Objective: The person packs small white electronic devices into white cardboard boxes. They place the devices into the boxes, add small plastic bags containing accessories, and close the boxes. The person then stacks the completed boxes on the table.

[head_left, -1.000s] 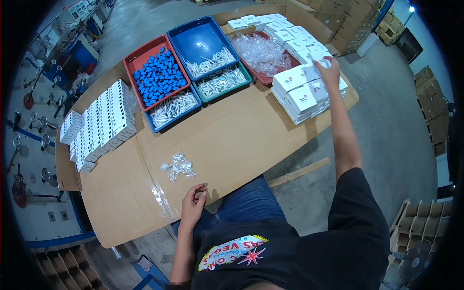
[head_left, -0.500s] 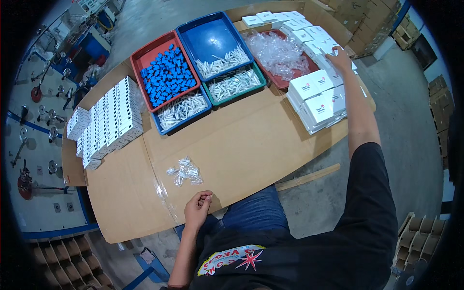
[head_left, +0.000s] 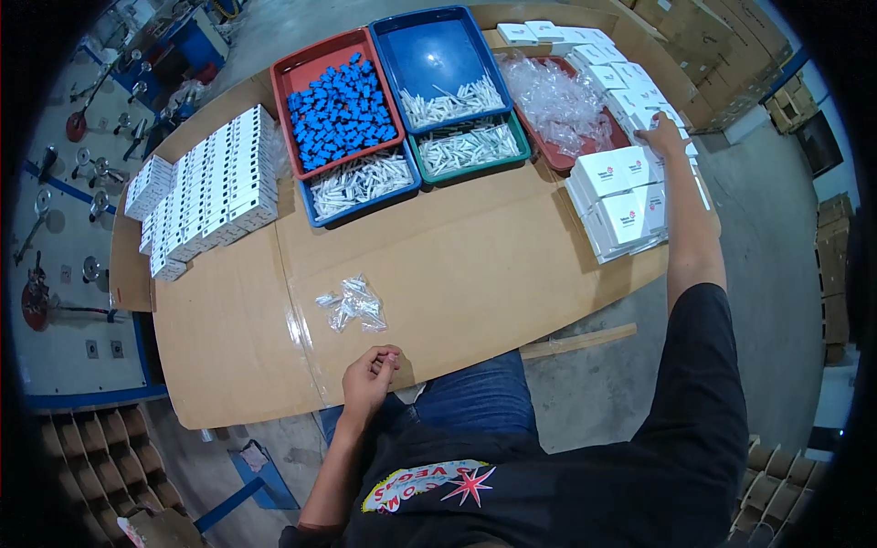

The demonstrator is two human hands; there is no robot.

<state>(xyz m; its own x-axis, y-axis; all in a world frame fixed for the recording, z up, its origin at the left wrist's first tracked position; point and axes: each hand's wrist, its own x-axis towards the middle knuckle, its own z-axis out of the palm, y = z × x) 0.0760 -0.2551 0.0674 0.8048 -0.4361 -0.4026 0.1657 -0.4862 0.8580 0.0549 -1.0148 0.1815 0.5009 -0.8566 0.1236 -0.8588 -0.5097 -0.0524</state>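
Observation:
My right hand (head_left: 665, 139) is stretched out to the far right, among the flat white boxes (head_left: 632, 99). Its thumb and fingers close on one of them; the exact grip is partly hidden. Near the front edge of the cardboard tabletop (head_left: 438, 265) my left hand (head_left: 370, 379) is curled with its fingertips pressed together. Whatever it may hold is too small to make out. Just beyond it lies a clear plastic bag (head_left: 354, 304) of small white pieces. Closer to me than my right hand stands a stack of flat white boxes (head_left: 621, 215) with small printed marks.
A red tray (head_left: 315, 59) carries blue pieces (head_left: 343, 114). Beside it are a blue tray (head_left: 425, 55) and a green tray (head_left: 480, 164) with white sticks. Another red tray (head_left: 557, 160) holds clear plastic bags (head_left: 557, 100). Stacked white boxes (head_left: 215, 187) stand at the left.
The view has shifted, so the trays sit higher and farther right. My right hand stays at the white boxes and has shifted slightly. My left hand remains curled near the front edge.

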